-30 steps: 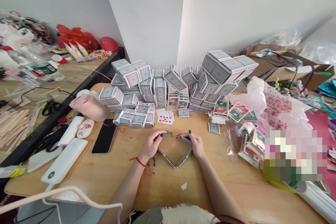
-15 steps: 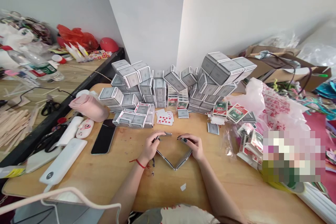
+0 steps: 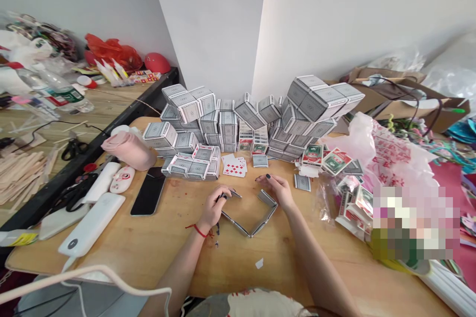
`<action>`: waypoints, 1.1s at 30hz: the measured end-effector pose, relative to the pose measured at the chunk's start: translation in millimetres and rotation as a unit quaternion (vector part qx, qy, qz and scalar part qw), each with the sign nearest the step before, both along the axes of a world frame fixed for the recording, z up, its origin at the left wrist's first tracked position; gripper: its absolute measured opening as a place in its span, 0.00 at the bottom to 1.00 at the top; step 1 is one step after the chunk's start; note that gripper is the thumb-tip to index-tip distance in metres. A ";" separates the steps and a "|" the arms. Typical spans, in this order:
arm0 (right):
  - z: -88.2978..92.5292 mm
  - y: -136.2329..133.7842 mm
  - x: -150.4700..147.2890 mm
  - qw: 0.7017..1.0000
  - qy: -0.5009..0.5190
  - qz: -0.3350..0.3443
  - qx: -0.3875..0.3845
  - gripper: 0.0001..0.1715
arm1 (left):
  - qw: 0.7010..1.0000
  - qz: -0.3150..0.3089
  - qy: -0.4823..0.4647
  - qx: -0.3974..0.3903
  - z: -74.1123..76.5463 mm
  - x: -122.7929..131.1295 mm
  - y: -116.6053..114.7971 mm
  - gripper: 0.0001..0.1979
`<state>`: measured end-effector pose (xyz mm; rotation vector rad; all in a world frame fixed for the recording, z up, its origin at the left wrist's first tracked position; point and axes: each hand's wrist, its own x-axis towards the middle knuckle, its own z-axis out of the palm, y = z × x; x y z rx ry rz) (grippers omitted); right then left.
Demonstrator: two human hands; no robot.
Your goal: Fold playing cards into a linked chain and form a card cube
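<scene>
A folded strip of joined playing cards [image 3: 262, 220] stands on edge on the table before me, bent into an open diamond with its gap at the far side. My left hand [image 3: 215, 206] pinches the strip at its left corner; one end panel sticks out past the fingertips. My right hand [image 3: 279, 190] is just beyond the right corner, fingers stretched out and off the strip. Beyond my hands lie loose face-up cards [image 3: 234, 167], a ten of diamonds on top. Boxy blocks built from grey-backed cards [image 3: 226, 121] are stacked behind them.
Red and green card boxes [image 3: 336, 160] and a clear plastic wrapper [image 3: 325, 200] lie at the right. A phone [image 3: 148, 191], a white power bank [image 3: 91, 224] and a pink roll [image 3: 129, 150] are at the left. A paper scrap [image 3: 259, 263] lies near me.
My right hand has let go of the strip and moved slightly up. The strip's right end panel now shows, folded inward. My left hand keeps its hold.
</scene>
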<state>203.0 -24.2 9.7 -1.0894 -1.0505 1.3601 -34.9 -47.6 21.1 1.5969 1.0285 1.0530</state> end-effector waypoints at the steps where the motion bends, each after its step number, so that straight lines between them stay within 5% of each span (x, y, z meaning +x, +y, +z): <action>1: -0.8 6.3 -0.1 0.999 -0.033 -0.011 0.002 0.20 | 1.000 0.004 0.005 0.004 1.2 -0.2 -0.3 0.08; 4: 2.3 24.1 -4.9 0.977 -0.212 -0.008 0.034 0.16 | 0.999 0.022 0.030 0.016 4.7 -1.3 -0.8 0.06; 8: 17.8 43.0 -24.6 0.898 -0.422 0.058 0.110 0.10 | 0.999 0.000 0.035 0.017 7.6 -3.1 -1.0 0.06; 12: 30.0 57.0 -49.8 0.787 -0.580 0.147 0.152 0.21 | 0.999 0.005 0.028 0.034 9.3 -4.3 -2.0 0.08; 14: 31.5 61.6 -57.4 0.768 -0.603 0.159 0.144 0.26 | 0.999 0.018 0.013 0.036 9.2 -5.4 -3.9 0.09; 18: 29.5 64.9 -57.5 0.757 -0.618 0.166 0.134 0.29 | 0.999 0.043 -0.028 0.004 6.0 -9.7 -10.6 0.11; 22: 30.8 60.1 -47.0 0.759 -0.608 0.172 0.157 0.32 | 0.990 -0.003 -0.107 -0.091 2.4 -12.4 -14.0 0.12; 28: 50.7 42.5 -35.5 0.813 -0.521 0.161 0.203 0.33 | 0.969 0.058 -0.117 -0.209 2.6 -3.2 9.3 0.17; 31: 62.0 33.2 -32.6 0.842 -0.462 0.192 0.202 0.32 | 0.981 0.068 -0.060 -0.170 4.4 4.6 25.9 0.23; 33: 65.8 26.9 -29.3 0.860 -0.435 0.181 0.199 0.31 | 0.989 0.055 -0.026 -0.131 6.8 9.5 33.4 0.16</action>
